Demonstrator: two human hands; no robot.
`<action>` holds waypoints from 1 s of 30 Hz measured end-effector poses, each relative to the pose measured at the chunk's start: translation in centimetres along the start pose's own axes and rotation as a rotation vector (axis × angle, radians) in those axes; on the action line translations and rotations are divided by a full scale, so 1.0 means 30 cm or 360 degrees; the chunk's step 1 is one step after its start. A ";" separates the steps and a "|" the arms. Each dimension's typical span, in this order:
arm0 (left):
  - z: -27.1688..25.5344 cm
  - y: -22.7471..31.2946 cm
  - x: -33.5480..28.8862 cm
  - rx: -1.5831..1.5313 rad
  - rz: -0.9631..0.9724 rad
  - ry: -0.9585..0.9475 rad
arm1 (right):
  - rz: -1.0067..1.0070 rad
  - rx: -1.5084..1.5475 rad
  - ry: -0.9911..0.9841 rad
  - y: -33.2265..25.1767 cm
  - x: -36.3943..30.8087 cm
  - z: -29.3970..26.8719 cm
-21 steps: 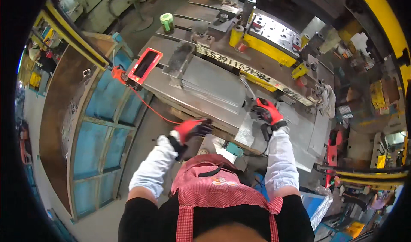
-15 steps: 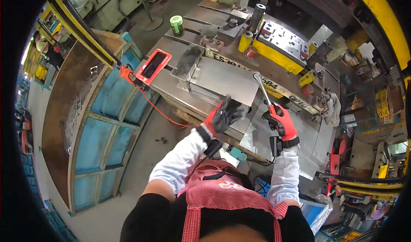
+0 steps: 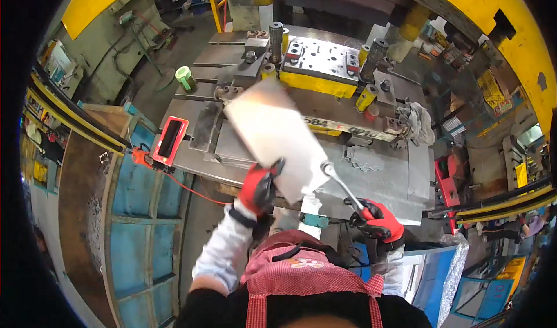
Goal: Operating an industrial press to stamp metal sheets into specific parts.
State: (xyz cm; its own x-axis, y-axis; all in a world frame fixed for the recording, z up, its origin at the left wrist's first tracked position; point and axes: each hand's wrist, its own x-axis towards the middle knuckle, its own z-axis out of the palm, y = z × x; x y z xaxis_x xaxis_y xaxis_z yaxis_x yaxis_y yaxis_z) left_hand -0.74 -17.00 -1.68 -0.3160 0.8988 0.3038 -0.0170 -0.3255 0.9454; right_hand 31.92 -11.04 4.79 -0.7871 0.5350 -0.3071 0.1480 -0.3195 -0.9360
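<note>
A flat rectangular metal sheet (image 3: pixel 277 135) is held up at a slant over the table, slightly blurred. My left hand (image 3: pixel 259 188) is closed on its near left edge, the thumb lying on its upper face. In my right hand (image 3: pixel 377 220) is a red-handled tool with a shiny shaft (image 3: pixel 343 190) and a round head. That head meets the right edge of the sheet near its lower corner. Both hands wear red gloves with black palms and fingers. To the left of the raised sheet, more metal sheets (image 3: pixel 233 148) lie stacked on the table, partly covered by it.
Beyond the sheet stands a yellow-sided press die (image 3: pixel 318 83) with upright posts. A red-framed flat thing with a dark middle (image 3: pixel 170 140) and a green-lidded jar (image 3: pixel 185 79) are on the left. Grey cloth (image 3: pixel 416 125) hangs at the right. A blue-sided bin (image 3: pixel 138 226) stands left.
The sheet has come up off the stack and tilted. My left hand, open over it before, now grips its edge. My right hand and tool have moved nearer me; the view has turned.
</note>
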 end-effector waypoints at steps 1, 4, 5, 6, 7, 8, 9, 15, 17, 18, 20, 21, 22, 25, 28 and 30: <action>0.014 0.020 0.108 0.0512 0.0385 -0.0211 | 0.0004 0.0002 0.0032 0.012 -0.018 -0.009; 0.018 -0.004 0.408 0.0704 0.0777 -0.0495 | -0.0037 0.0083 0.0283 -0.073 -0.012 0.033; 0.043 -0.032 0.492 0.0204 0.0424 -0.0581 | -0.0047 0.0076 0.0292 -0.088 0.016 0.050; 0.056 -0.059 0.571 -0.0301 0.0078 -0.0552 | -0.0102 0.0208 0.0345 -0.091 0.046 0.060; 0.052 -0.030 0.626 -0.0242 0.0009 -0.0815 | -0.0162 0.0347 0.0429 -0.089 0.074 0.053; 0.075 -0.039 0.655 -0.0319 -0.0096 -0.0711 | -0.0225 0.0456 0.0381 -0.095 0.099 0.042; 0.085 -0.061 0.688 -0.0357 -0.0142 -0.0665 | -0.0241 0.0447 0.0394 -0.094 0.124 0.029; 0.044 -0.228 0.746 -0.0291 -0.0051 -0.0335 | -0.0310 0.0503 0.0404 -0.107 0.258 -0.022; 0.089 -0.199 0.680 -0.0728 -0.0358 -0.0344 | -0.0320 0.0454 0.0475 -0.096 0.256 -0.042; 0.100 -0.165 0.615 -0.0723 -0.0169 -0.0387 | -0.0318 0.0438 0.0448 -0.093 0.251 -0.053; 0.170 -0.071 0.514 -0.1387 -0.0671 -0.0306 | -0.0316 0.0430 0.0409 -0.095 0.253 -0.051; 0.164 -0.092 0.475 -0.1423 -0.0643 -0.0400 | -0.0312 0.0453 0.0390 -0.111 0.255 -0.035; 0.172 -0.099 0.452 -0.1477 -0.0622 -0.0503 | -0.0300 0.0469 0.0389 -0.120 0.252 -0.028; 0.194 -0.111 0.485 -0.1598 -0.0654 -0.0304 | -0.0296 0.0520 0.0349 -0.126 0.261 -0.020; 0.203 -0.129 0.506 -0.1613 -0.0836 -0.0209 | -0.0289 0.0460 0.0439 -0.121 0.267 -0.019; 0.213 -0.133 0.501 -0.1609 -0.0868 -0.0154 | -0.0257 0.0421 0.0529 -0.111 0.259 -0.014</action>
State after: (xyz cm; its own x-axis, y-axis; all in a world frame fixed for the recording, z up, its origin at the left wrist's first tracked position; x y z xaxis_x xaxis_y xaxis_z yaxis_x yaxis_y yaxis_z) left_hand 0.64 -0.31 -0.13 0.0403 0.9969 -0.0670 -0.8955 0.0658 0.4402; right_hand 25.56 -5.47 5.45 -0.5459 0.8027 -0.2401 -0.1526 -0.3771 -0.9135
